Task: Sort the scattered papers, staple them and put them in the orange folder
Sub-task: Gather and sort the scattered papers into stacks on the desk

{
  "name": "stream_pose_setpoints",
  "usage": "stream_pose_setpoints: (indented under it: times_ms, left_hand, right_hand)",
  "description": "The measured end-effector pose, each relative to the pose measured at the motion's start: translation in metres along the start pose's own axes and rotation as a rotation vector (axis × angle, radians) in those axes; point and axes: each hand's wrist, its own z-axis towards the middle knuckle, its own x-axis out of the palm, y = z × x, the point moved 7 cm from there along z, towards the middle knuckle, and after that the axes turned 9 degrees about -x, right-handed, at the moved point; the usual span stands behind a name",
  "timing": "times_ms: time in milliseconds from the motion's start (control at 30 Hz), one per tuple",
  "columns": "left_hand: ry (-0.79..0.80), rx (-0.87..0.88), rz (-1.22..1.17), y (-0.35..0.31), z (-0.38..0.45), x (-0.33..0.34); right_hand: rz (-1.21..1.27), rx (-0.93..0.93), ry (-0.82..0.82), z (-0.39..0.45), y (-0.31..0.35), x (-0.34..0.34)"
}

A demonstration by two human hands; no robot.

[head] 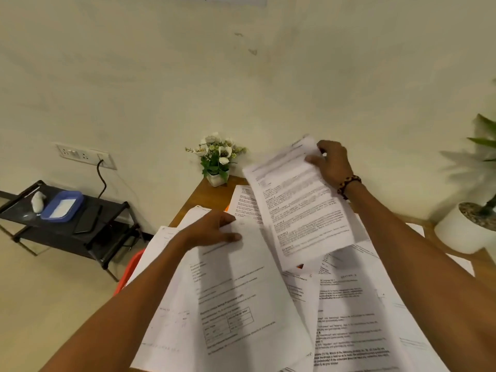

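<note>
The right hand (331, 163) has its grip grasping the far corner of a white printed sheet of paper (303, 202), thumb on the face and fingers curled behind, lifting it tilted above the brown wooden tabletop (206, 196). A dark beaded bracelet (349, 185) circles that wrist. The left hand (214, 229) lies over the top edge of another white printed sheet bearing a small table (241, 299); its thumb rests on the face of the page, the fingers bend over the edge, and whether they clasp the sheet or only press it cannot be told. More scattered white printed papers (354, 312) overlap one another under both sheets and cover most of the tabletop. Slivers of the orange folder (300, 266) show between the papers, just below the raised sheet, so it lies beneath the heap. An orange chair edge (131, 267) shows at the left side of the tabletop. At the far end stands a small white pot of white artificial flowers (217, 159), against the cream wall (241, 76). To the right sits a round white planter with a green plant (467, 226). On the left a black metal rack (67, 218) carries a blue tray (63, 205) and a black phone (88, 218)
</note>
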Motion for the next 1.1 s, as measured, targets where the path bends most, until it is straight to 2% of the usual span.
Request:
stream_pose_setpoints:
  times_ms: [100,200,233,333,400,533,667,767,867,1100]
  left_hand:
    - [-0.002,0.035,-0.088,-0.023,-0.005,-0.013]
    - [-0.040,0.054,-0.201,-0.037,-0.001,-0.016]
    - [-0.087,0.042,-0.226,-0.039,0.000,-0.016]
    - [-0.421,0.037,-0.089,-0.040,0.009,-0.022]
    - [-0.500,0.081,-0.106,-0.050,0.011,-0.020]
    - [-0.362,0.112,-0.232,-0.070,0.012,-0.004]
    - [-0.339,0.096,-0.356,-0.064,0.014,0.006]
    - [-0.305,0.080,-0.478,-0.061,0.011,0.009]
    - [-0.265,0.072,-0.444,-0.062,0.010,0.014]
    - [-0.094,0.098,-0.211,-0.077,-0.001,0.032]
  right_hand:
    - [0.084,0.022,0.185,-0.022,0.000,0.027]
    - [0.188,0.084,0.256,-0.047,0.004,0.048]
    - [0.213,0.089,0.293,-0.055,0.007,0.055]
    - [0.260,0.099,0.393,-0.073,0.018,0.072]
    - [0.298,0.094,0.414,-0.081,0.023,0.078]
    - [0.347,0.143,0.466,-0.099,0.033,0.085]
    - [0.496,0.278,0.408,-0.112,0.033,0.076]
    - [0.457,0.186,0.504,-0.119,0.038,0.075]
    - [0.427,0.085,0.630,-0.128,0.043,0.078]
    - [0.460,0.080,0.640,-0.139,0.051,0.077]
